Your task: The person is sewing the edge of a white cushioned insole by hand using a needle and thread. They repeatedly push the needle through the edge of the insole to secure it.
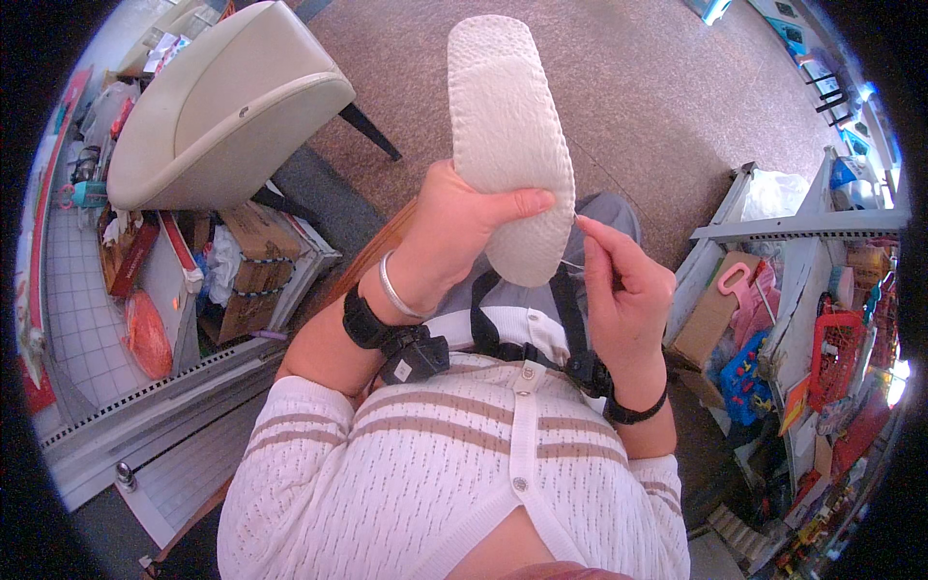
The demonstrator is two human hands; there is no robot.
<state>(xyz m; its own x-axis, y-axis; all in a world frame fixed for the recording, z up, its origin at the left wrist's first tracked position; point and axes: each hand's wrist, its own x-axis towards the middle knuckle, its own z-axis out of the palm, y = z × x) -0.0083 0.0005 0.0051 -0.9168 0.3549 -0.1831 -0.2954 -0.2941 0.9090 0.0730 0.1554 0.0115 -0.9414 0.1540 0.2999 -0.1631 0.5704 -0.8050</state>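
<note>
A white padded insole (507,123), with stitches along its rim and rows of stitches across its far end, is held up before me. My left hand (478,217) grips it from the left, thumb pressed flat across its face and the other fingers hidden behind. At its right edge my right hand (627,279) pinches a thin needle-like piece (577,216) between thumb and forefinger; its point of contact is too small to make out. A short pale thread (572,264) runs from the insole's lower right edge towards my right hand.
A cream padded chair (239,123) stands ahead on the left, over the speckled floor (638,80). White shelving holds a cardboard box (257,268) on the left. The right-hand shelves (768,225) carry pink scissors (736,279), a blue toy-like piece (750,384) and a red basket (834,355).
</note>
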